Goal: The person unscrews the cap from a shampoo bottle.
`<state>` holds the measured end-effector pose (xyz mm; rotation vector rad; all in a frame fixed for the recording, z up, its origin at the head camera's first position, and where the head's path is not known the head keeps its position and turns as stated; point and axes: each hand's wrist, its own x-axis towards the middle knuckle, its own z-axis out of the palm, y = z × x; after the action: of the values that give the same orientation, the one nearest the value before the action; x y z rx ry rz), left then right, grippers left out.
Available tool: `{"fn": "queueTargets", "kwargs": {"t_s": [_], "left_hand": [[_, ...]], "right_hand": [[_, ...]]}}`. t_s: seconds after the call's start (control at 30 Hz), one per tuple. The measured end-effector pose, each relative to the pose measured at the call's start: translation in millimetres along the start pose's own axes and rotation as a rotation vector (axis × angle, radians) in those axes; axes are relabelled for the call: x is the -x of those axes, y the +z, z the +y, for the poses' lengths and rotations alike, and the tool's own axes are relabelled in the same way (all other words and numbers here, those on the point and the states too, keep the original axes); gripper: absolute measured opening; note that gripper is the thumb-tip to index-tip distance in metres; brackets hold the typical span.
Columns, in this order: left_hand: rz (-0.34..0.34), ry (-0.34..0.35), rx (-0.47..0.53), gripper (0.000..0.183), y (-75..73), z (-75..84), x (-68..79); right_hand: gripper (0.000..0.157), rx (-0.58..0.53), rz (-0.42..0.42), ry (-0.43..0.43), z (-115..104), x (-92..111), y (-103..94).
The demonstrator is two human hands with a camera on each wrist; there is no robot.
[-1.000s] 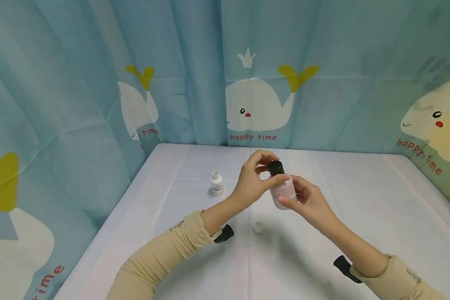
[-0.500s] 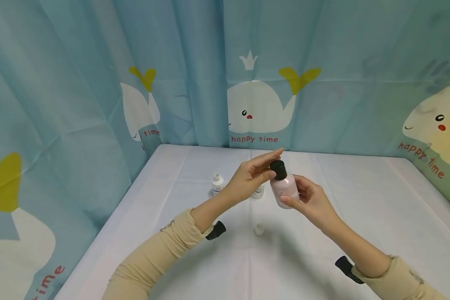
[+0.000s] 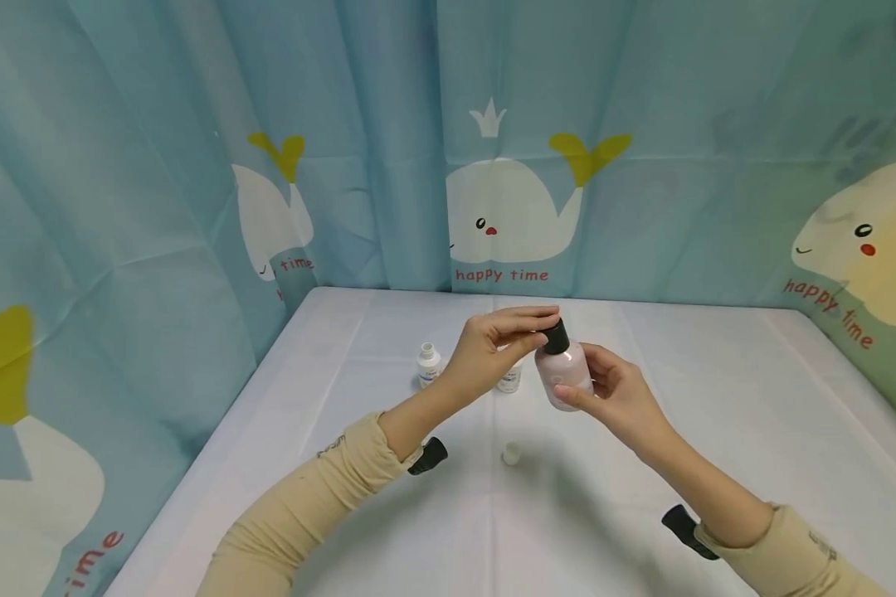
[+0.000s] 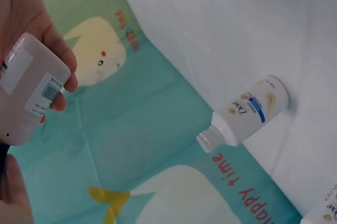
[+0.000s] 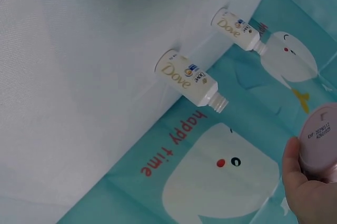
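My right hand (image 3: 627,406) holds a pale pink bottle (image 3: 565,377) above the table, its thumb across the front and fingers behind. The bottle leans slightly, its black cap (image 3: 556,337) uppermost. At the cap, my left hand (image 3: 485,344) pinches with its thumb on the near side and its fingers at the top. A barcode label shows on the bottle in the left wrist view, and its printed base is visible in the right wrist view. Behind the left hand, a white Dove bottle (image 5: 187,79) stands uncapped; a second uncapped Dove bottle (image 3: 429,365) is to its left.
A small white cap (image 3: 511,453) lies on the white-covered table (image 3: 582,531) below the hands. Blue curtains (image 3: 388,166) printed with whales hang behind and beside the table. A black wrist device shows at each sleeve.
My left fingers straightened and lifted off the cap half a second ago, and now they bend back onto it. The right hand keeps its hold on the pink bottle, nearly still.
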<state>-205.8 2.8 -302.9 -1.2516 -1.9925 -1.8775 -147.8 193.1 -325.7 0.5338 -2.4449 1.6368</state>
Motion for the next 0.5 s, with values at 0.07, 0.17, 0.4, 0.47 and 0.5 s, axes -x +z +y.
{"fn": "queueTargets", "kwargs": {"t_s": [0.07, 0.17, 0.4, 0.47, 0.5], "left_hand": [[0.042, -0.003, -0.029, 0.025, 0.1, 1.5, 0.7], [0.098, -0.018, -0.062, 0.025, -0.4, 2.9, 1.9], [0.091, -0.041, -0.092, 0.033, 1.0, 3.5, 2.2], [0.068, -0.041, -0.097, 0.033, 0.3, 3.6, 1.0], [0.055, -0.043, -0.1, 0.037, -0.4, 4.1, 0.1]], "right_hand": [[0.045, 0.002, 0.004, 0.002, -0.3, 0.6, 0.5], [0.045, 0.005, 0.002, 0.012, -1.2, 1.2, 2.3], [0.047, 0.033, 0.002, 0.027, -3.2, -0.6, 4.5], [0.047, 0.035, 0.002, 0.027, -4.3, -1.2, 4.0], [0.047, 0.035, 0.002, 0.03, -5.0, -1.6, 3.7]]}}
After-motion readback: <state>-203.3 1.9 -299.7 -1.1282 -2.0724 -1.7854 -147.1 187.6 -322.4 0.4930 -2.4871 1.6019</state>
